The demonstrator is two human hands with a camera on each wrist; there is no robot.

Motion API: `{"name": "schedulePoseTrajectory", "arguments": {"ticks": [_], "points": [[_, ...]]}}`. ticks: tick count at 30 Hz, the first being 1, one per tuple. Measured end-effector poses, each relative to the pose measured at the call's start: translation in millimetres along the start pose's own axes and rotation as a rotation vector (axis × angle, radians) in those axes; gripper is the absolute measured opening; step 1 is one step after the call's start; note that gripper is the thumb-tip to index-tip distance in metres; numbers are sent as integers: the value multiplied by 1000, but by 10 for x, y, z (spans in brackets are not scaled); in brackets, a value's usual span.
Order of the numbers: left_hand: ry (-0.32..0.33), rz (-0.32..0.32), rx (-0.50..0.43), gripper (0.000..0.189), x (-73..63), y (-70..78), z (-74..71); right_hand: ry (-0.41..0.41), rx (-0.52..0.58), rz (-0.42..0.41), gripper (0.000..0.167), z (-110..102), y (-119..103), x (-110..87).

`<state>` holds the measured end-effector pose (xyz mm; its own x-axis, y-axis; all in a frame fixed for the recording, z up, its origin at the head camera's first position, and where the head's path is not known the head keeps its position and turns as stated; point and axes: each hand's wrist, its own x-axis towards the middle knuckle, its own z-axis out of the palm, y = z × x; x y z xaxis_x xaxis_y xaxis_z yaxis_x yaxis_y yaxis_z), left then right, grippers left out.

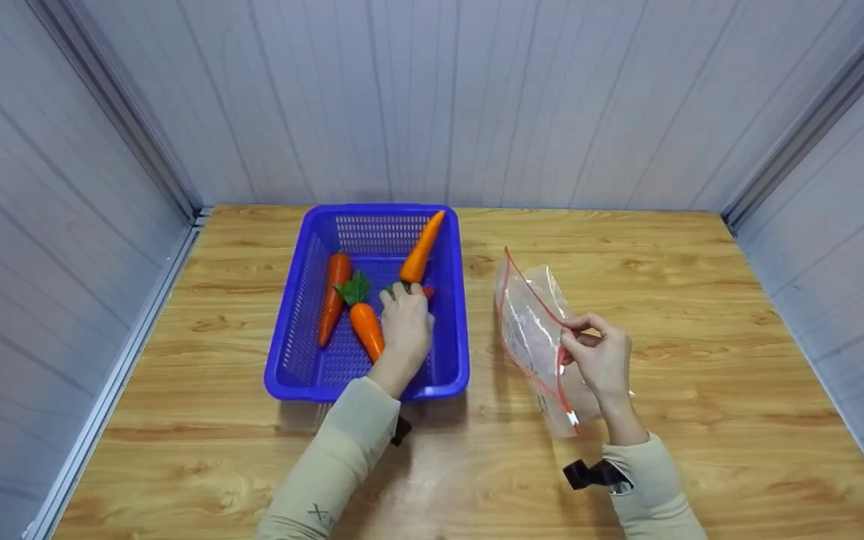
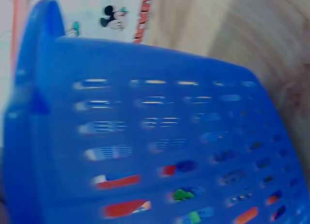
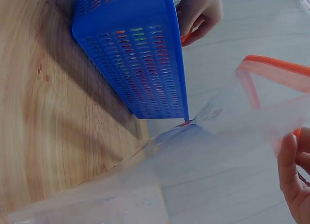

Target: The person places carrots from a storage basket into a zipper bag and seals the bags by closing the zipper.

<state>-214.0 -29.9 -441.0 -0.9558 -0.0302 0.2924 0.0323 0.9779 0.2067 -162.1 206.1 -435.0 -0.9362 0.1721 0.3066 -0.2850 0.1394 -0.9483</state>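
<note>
My left hand [image 1: 407,322] reaches down into a blue plastic basket [image 1: 464,337], its fingers over green leaves and a small red piece. Whether it grips anything is hidden; a bit of orange shows by its fingers in the right wrist view. Left of it lie an orange carrot [image 1: 367,330] with a leafy top and a darker orange-red carrot [image 1: 333,300]. Another orange carrot [image 1: 424,247] leans toward the far right corner. My right hand [image 1: 601,356] pinches the red-edged mouth of a clear zip bag [image 1: 533,322], which gapes toward the basket.
The basket and bag stand side by side on a wood-grain table [image 1: 702,322]. Pale panel walls [image 1: 432,105] enclose the back and both sides. In the left wrist view the blurred basket wall [image 2: 160,112] fills most of the picture, with a printed cartoon on the bag beyond it.
</note>
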Motion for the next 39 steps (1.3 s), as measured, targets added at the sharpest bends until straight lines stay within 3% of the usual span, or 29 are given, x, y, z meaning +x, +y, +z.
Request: {"name": "schedulePoseTrajectory", "arguments": {"ticks": [2,5,6,9,12,17,20,22,24,26,28,33,36,39], "points": [[48,6,-48,25,-7,-13,-43,-3,24,6,6,2,-24,-2],[111,18,-117,24,-24,-36,-112,-25,103,-16,8,-109,458,84],[123,19,-144,24,-29,-45,-137,-38,143,-37,9,-163,710,125],[142,13,-237,26,-55,-68,-226,-65,152,-112,11,-282,1240,222],[150,-3,-341,30,-90,-95,-324,-65,146,-121,13,-265,1157,215],[207,8,-471,33,-174,-151,-480,-65,189,-84,12,-155,717,141],[242,30,-520,33,-233,-178,-567,-71,195,-133,10,-163,831,165],[244,34,-553,33,-277,-194,-627,-38,140,-103,9,-139,753,151],[233,29,-586,33,-322,-207,-687,-55,151,-140,10,-176,906,188],[226,28,-616,33,-367,-218,-748,-44,117,-116,10,-185,930,203],[224,34,-651,33,-410,-226,-808,-57,112,-146,10,-227,1125,242],[240,94,-729,33,-511,-223,-926,-69,140,-141,10,-239,1175,240],[240,130,-755,33,-568,-200,-983,-47,124,-144,9,-156,867,162],[239,159,-770,33,-615,-171,-1021,0,49,-96,10,-36,375,68]]}}
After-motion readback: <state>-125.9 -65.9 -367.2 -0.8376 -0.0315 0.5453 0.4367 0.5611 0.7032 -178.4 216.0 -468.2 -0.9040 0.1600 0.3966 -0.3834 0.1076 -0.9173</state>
